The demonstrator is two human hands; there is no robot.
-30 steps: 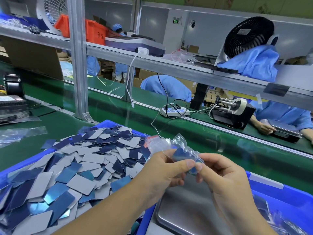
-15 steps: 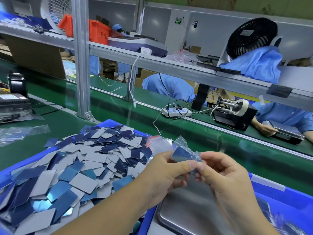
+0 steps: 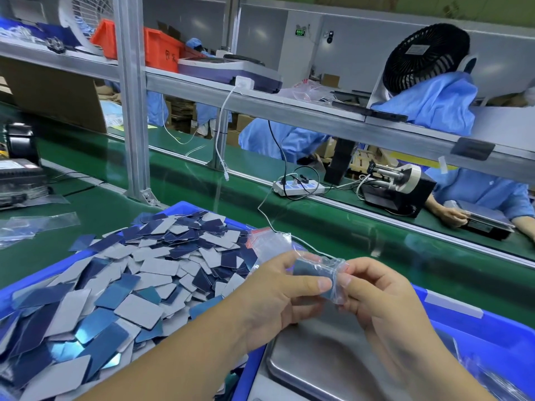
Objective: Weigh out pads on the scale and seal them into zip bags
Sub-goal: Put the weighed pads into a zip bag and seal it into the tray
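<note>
While both hands hold the small zip bag [image 3: 317,273] up between them, the step in hand looks to be closing its seal. The left hand [image 3: 278,296] pinches one side with thumb laid over the plastic, and the right hand [image 3: 379,296] pinches the other end between thumb and fingertips; thumb tips almost meet across the bag. A few blue pads show through the film, bunched near the middle. To do this well, I judge the pads should be shaken down away from the mouth first, so none sits under the zip strip. Then pinch the strip at one end and run thumb and finger along it to the far end, pressing out trapped air on the way. Which edge carries the strip I cannot tell; the film is crumpled and glare hides it.

Just below the hands lies the steel scale pan [image 3: 318,363], bare where it shows. To the left, a blue bin [image 3: 185,208] is heaped with loose pads [image 3: 139,285], grey and blue faces mixed. A red-topped spare bag [image 3: 267,241] rests on that heap's far edge. On the right a second blue bin [image 3: 477,322] holds what seem finished bags, blurred. Beyond runs the green counter [image 3: 95,209].
</note>
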